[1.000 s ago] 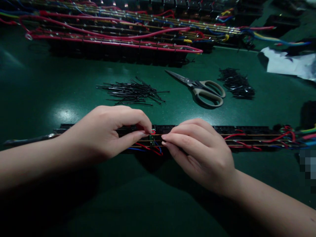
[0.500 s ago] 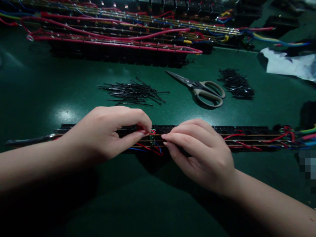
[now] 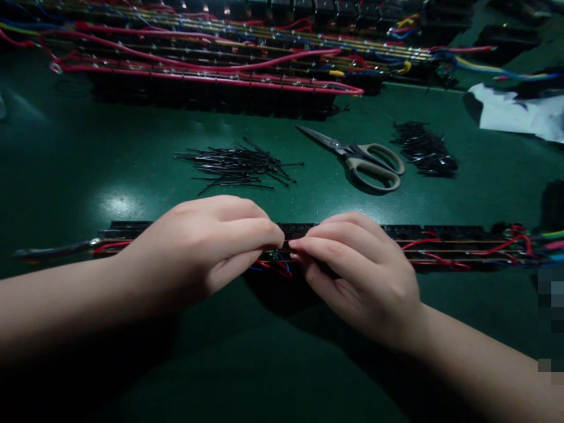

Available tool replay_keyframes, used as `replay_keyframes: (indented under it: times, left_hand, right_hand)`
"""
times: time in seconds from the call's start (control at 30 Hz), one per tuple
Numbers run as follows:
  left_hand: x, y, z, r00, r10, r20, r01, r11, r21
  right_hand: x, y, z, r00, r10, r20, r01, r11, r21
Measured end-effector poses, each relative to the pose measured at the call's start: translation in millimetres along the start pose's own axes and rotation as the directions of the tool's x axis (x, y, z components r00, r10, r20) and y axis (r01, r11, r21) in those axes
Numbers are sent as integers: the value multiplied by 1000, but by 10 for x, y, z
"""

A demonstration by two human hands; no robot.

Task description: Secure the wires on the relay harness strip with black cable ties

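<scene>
A long black strip assembly (image 3: 445,247) with red and blue wires lies across the green table in front of me. Over its middle, my left hand (image 3: 211,244) is closed in a pinch, its fingertips at a small green circuit board (image 3: 273,255). What those fingertips hold is hidden. Just to the right, my right hand (image 3: 361,270) pinches thumb and forefinger together at the strip; anything between them is too small to make out. Red and blue wire loops (image 3: 282,268) show below the gap between my hands.
Beyond the strip lie a loose pile of black cable ties (image 3: 242,164), scissors (image 3: 356,158) pointing left, and a second dark pile of thin black pieces (image 3: 425,150). Wired assemblies with thick red cables (image 3: 198,59) fill the back. A white crumpled sheet (image 3: 506,111) is at right.
My left hand has moved slightly right and turned over the small board, its fingers now closer together and nearer my right fingertips. The right hand has hardly moved.
</scene>
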State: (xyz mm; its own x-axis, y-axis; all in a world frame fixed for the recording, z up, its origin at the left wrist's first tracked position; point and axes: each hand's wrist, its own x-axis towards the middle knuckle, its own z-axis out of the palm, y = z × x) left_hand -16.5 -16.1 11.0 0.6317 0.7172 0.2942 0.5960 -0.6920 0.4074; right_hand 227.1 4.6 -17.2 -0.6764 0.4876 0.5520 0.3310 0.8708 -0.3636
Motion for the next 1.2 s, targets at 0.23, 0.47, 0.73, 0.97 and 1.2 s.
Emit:
replay_keyframes:
  times: [0.23, 0.47, 0.73, 0.97, 1.2]
  left_hand:
    - [3, -4, 12, 1000, 2, -3, -2, 999, -43]
    - [13, 6, 22, 1000, 4, 6, -4, 999, -39]
    - [19, -13, 35, 1000, 6, 4, -6, 1000, -28]
    - [4, -10, 45, 1000, -9, -1, 9, 999, -43]
    - [-5, -6, 62, 1000, -16, -16, 16, 999, -46]
  right_hand:
    - [-5, -6, 2, 1000, 3, 2, -3, 1000, -8]
    - [-6, -20, 5, 1000, 17, 8, -16, 1000, -27]
    - [1, -16, 14, 1000, 16, 4, -16, 999, -36]
    - [-15, -12, 26, 1000, 17, 1, -17, 999, -34]
    - [2, -18, 23, 1000, 28, -2, -28, 999, -46]
